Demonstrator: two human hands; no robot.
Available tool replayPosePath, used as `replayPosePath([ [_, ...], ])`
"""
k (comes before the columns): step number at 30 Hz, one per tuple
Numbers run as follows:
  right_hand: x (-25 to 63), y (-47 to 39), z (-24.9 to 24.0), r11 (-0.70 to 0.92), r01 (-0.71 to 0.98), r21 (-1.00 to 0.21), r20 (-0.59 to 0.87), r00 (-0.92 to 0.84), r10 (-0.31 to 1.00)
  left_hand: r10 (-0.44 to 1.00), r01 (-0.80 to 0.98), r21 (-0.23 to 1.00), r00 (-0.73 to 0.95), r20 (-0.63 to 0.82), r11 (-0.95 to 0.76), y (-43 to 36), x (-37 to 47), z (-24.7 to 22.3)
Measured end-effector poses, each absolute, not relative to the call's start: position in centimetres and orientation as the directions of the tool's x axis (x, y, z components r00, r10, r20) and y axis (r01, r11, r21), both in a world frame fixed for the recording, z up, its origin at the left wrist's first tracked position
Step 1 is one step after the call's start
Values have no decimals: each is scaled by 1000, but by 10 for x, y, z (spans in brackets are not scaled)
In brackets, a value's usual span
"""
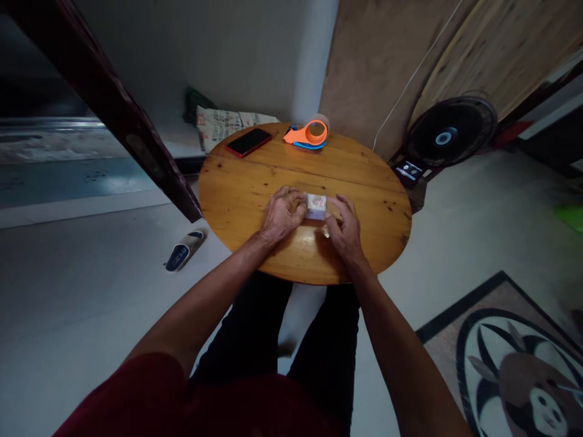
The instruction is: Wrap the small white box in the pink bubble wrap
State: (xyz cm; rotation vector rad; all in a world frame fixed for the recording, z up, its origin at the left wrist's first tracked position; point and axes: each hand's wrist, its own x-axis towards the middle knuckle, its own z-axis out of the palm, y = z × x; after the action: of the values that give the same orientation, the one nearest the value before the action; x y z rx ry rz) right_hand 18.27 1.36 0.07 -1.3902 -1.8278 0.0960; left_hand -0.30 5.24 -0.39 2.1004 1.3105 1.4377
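A small whitish box (316,204) with a printed top and a pale purple front side sits near the middle of the round wooden table. My left hand (283,211) is closed at the box's left side, thumb and fingertips against it. On the opposite side my right hand (345,227) grips the box between its thumb at the near corner and its fingers at the far one. A tiny pale bit (326,230) shows by my right thumb, too small to make out.
Toward the table's (373,182) far edge lie a red-edged phone (248,142) and an orange and blue tape dispenser (310,133). A black fan (449,133) stands at the right. One slipper (184,250) is on the floor, left.
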Motion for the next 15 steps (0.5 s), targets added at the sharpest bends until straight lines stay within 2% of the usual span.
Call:
replayPosePath([
  [3,180,9,6,405,793,-456,561,-97,822,801,518,655,104,590,-549,52,-3,-3],
  [9,173,2,15,454,854,-254,510,-280,813,811,511,660,137,569,-550,50,-3,-2],
  [15,171,7,11,401,889,-223,462,-266,846,824,512,667,166,542,-542,46,-3,0],
])
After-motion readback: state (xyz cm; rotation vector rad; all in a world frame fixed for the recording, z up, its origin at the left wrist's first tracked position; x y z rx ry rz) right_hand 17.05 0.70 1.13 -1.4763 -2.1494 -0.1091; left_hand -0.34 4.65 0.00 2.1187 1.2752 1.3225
